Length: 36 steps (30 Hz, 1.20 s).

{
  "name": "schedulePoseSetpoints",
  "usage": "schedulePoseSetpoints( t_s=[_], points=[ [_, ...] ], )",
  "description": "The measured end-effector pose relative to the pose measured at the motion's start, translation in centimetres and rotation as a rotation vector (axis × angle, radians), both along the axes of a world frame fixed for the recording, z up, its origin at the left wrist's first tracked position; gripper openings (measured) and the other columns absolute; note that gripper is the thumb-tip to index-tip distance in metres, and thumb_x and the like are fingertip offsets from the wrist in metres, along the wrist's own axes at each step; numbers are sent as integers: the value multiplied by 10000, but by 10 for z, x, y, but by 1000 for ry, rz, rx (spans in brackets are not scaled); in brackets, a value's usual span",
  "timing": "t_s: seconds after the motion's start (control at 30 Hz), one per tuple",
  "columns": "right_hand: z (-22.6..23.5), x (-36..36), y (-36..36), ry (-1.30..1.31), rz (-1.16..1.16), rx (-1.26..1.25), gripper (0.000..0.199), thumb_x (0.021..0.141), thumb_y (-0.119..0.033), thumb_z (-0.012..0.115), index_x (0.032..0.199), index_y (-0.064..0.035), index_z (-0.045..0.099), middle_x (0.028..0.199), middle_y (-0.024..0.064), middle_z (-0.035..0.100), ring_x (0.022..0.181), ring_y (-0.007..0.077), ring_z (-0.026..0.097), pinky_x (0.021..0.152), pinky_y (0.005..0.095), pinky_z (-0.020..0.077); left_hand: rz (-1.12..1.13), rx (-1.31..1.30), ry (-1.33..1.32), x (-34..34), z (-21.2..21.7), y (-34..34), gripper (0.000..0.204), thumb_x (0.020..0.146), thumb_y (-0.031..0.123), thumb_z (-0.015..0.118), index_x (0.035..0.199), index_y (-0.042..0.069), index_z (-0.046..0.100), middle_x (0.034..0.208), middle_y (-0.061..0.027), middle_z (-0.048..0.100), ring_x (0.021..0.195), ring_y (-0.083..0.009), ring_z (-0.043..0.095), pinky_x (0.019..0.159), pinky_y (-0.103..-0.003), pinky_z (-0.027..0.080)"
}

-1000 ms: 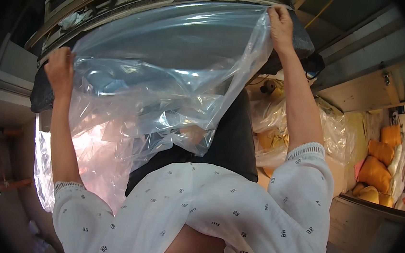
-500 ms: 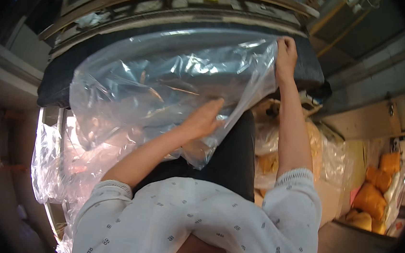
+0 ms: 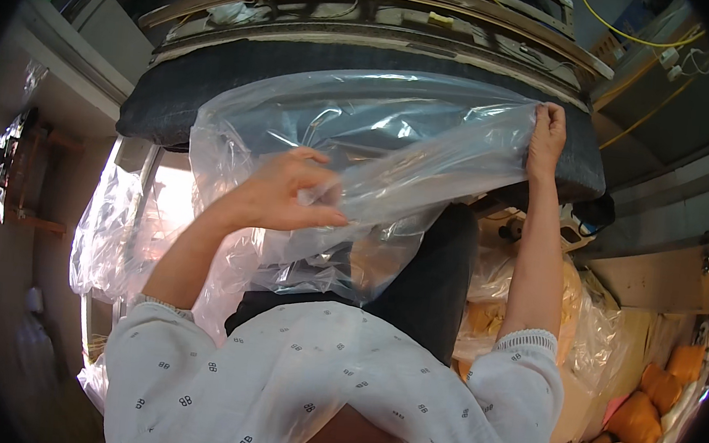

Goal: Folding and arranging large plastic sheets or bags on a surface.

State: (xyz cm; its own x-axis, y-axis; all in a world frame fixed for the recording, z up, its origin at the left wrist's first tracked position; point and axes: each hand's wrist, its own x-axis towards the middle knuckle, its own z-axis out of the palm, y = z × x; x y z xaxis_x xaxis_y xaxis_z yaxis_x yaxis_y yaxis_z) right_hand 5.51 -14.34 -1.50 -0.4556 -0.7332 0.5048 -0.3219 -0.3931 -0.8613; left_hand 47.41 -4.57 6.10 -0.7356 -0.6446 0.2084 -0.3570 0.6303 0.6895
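Right hand [image 3: 548, 143] has its fingers clamped on the clear film [image 3: 427, 165] at its right end; left hand [image 3: 283, 192], thumb and fingers apart, works its folds! Film drapes from dark-covered tabletop [image 3: 168, 91] towards lap [image 3: 445, 267]: straightening, seemingly; next calls for a left-hand pinch.

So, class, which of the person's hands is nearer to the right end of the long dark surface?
The right. The right hand is at that end of the dark surface, gripping the clear plastic; the left hand is farther left.
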Motion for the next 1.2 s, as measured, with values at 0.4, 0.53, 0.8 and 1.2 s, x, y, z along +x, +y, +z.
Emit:
schedulePoseSetpoints(
  t_s=[0.4, 0.53, 0.8, 1.2],
  points=[
    [2, 1, -8, -28, -67, -11, 116, 877, -144, 554, 855, -31, 544, 746, -28, 498, 681, 57, 415, 638, 200, 367, 558, -54, -316, 128, 85, 36, 136, 732, 100, 571, 645, -3, 560, 567, -22, 521, 573, -111, 431, 610, -263, 361],
    [-3, -13, -3, 28, -61, 5, 122, 880, -157, 564, 878, -37, 539, 755, -39, 492, 686, 46, 402, 635, 193, 357, 594, 36, 60, 138, 41, 5, 196, 875, 185, 523, 888, -7, 559, 793, -36, 562, 766, -115, 523, 748, -230, 399],
    [36, -21, 16, -97, 96, -65, 130, 897, -194, 575, 950, -77, 559, 832, -38, 547, 751, 40, 469, 672, 184, 380, 573, 413, -93, 113, -16, -116, 509, 884, 481, 453, 914, 18, 663, 803, -49, 619, 799, -133, 538, 782, -266, 408],
    [88, -29, 44, -240, 225, -144, 118, 857, -162, 620, 951, -92, 616, 843, -48, 602, 737, 33, 516, 664, 174, 426, 37, 794, -8, 59, 7, -118, 217, 747, 249, 671, 817, 105, 524, 728, 38, 485, 675, -52, 452, 652, -195, 374]
  ],
)
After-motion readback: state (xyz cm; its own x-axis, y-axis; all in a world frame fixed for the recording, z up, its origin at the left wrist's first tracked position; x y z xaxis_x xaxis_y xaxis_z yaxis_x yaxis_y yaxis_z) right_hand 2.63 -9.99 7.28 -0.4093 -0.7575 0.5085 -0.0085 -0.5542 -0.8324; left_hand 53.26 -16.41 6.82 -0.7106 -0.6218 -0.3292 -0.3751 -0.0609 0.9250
